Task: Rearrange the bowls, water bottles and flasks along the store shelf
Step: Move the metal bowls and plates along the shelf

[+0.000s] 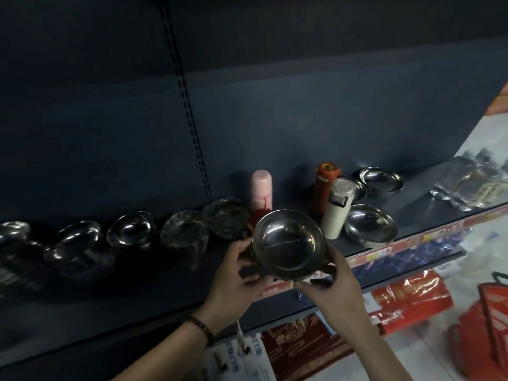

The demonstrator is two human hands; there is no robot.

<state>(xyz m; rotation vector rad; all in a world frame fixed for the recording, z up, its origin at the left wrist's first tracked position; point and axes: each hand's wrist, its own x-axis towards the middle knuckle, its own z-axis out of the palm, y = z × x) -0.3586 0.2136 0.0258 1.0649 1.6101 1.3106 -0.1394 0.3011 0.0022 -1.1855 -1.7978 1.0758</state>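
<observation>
Both forearms are bare as far as the view reaches, and so are the left hand (pixel 233 273) and the right hand (pixel 334 290). The left wrist wears a narrow bracelet (pixel 203 327). It is dark and made of small beads or segments, with a few paler, brownish flecks along its length, and it fits snugly round the arm just behind the wrist. The fingernails (pixel 322 282) on both hands look dark, but in this dim light I cannot tell whether that is polish or only shadow.
</observation>
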